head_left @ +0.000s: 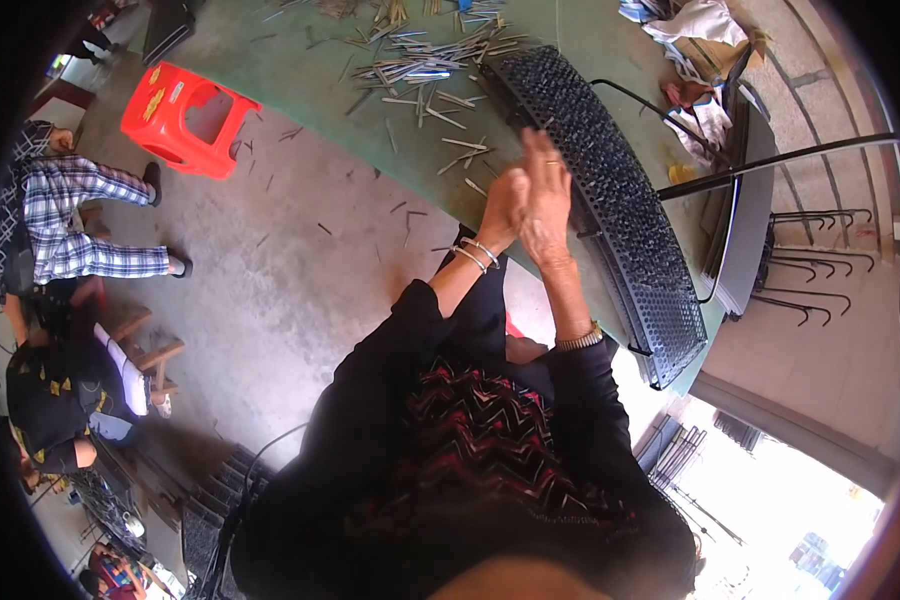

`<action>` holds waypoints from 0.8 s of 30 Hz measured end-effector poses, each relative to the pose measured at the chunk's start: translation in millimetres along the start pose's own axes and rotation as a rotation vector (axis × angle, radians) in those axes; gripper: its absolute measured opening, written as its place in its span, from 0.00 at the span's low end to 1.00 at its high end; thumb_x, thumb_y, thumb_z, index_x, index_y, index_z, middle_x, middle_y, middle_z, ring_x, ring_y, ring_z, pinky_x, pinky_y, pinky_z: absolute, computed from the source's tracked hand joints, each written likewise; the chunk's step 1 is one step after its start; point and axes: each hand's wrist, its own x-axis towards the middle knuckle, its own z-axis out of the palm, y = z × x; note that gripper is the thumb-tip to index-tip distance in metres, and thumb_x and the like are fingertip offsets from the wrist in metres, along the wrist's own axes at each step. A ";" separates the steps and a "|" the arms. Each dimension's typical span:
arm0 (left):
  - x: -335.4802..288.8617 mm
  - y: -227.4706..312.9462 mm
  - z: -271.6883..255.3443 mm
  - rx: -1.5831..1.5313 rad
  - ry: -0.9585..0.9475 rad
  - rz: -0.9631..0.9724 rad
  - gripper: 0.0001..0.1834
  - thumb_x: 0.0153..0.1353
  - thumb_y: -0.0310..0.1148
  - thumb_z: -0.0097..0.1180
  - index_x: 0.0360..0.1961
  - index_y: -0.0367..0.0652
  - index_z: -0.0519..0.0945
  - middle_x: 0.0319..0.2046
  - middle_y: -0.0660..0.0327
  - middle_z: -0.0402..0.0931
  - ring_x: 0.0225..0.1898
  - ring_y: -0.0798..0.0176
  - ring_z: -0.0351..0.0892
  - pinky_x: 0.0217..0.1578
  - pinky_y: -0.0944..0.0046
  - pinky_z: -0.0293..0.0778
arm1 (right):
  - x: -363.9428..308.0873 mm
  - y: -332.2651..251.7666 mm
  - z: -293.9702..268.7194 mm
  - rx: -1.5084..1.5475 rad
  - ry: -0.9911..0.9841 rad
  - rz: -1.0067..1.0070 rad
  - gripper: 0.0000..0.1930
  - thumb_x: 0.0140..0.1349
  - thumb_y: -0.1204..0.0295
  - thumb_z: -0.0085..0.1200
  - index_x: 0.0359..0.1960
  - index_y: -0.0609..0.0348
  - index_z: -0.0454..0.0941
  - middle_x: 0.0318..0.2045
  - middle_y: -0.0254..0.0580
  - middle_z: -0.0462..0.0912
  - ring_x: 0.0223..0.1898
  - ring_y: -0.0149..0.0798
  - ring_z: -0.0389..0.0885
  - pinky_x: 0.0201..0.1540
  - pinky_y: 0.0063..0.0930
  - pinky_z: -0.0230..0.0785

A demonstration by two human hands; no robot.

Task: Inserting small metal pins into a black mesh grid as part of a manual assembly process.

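My left hand (507,205), with two bangles at the wrist, is closed with its fingers curled against my right palm; anything in them is hidden. Next to it my right hand (547,205), wearing a ring and a wristwatch, has its fingers stretched forward, slightly blurred. Both hands are at the left edge of a long black perforated panel (688,325). Small dark pieces (615,190) thickly cover most of its top, while bare holes show at its near end. Beyond my hands, thin pale and silvery strips (420,65) lie scattered on the green table (320,95).
A red plastic stool (165,120) stands on the floor at the left. Co-workers sit farther left, one in plaid trousers (100,190). Black rods (780,160) cross the right side above stacked dark panels (750,220). Hooked rods (820,265) and crumpled wrapping (705,30) are also there.
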 end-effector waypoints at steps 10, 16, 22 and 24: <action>18.0 3.3 1.1 -0.443 0.276 -0.361 0.10 0.57 0.31 0.63 0.29 0.37 0.76 0.23 0.66 0.75 0.20 0.73 0.72 0.23 0.71 0.68 | -13.8 14.5 -49.5 0.426 0.064 0.485 0.16 0.69 0.66 0.48 0.52 0.63 0.75 0.39 0.41 0.81 0.36 0.37 0.81 0.41 0.29 0.73; 36.3 -2.3 -10.9 -0.924 0.360 -0.564 0.07 0.58 0.30 0.61 0.29 0.42 0.74 0.22 0.64 0.72 0.23 0.66 0.74 0.27 0.61 0.75 | -65.0 18.5 -19.9 -0.230 -0.132 0.049 0.34 0.55 0.61 0.62 0.61 0.62 0.64 0.44 0.54 0.72 0.37 0.54 0.80 0.39 0.41 0.75; 48.8 0.1 -25.9 -1.183 0.361 -0.686 0.09 0.61 0.32 0.59 0.29 0.48 0.69 0.19 0.70 0.61 0.22 0.70 0.60 0.27 0.65 0.63 | -48.9 21.0 -11.3 -0.286 -0.352 0.139 0.35 0.52 0.55 0.63 0.57 0.61 0.66 0.47 0.60 0.69 0.39 0.61 0.79 0.39 0.46 0.75; 47.4 9.6 -30.7 -1.186 0.340 -0.673 0.10 0.61 0.32 0.59 0.29 0.48 0.69 0.19 0.70 0.62 0.22 0.70 0.60 0.27 0.65 0.63 | -41.8 23.4 -11.9 -0.306 -0.400 0.176 0.29 0.53 0.57 0.62 0.53 0.61 0.68 0.46 0.59 0.70 0.38 0.60 0.79 0.38 0.46 0.75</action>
